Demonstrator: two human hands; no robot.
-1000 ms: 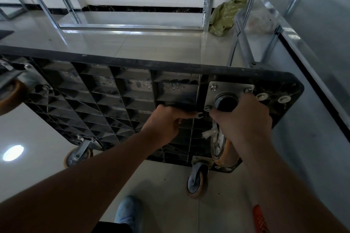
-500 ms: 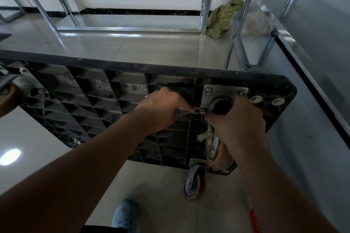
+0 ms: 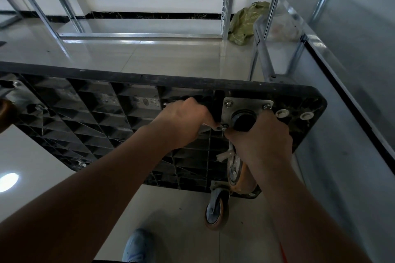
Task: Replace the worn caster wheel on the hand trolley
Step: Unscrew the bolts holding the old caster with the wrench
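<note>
step in hand: working the mounting nut (image 3: 223, 127) on the square steel caster plate (image 3: 245, 107), at the corner of the upturned black ribbed plastic trolley deck (image 3: 89, 113). left hand (image 3: 183, 121) grasps a slim metal wrench (image 3: 210, 126); right hand (image 3: 259, 141) steadies the worn orange caster wheel (image 3: 239, 175). next: keep the wrench seated on the nut.
</note>
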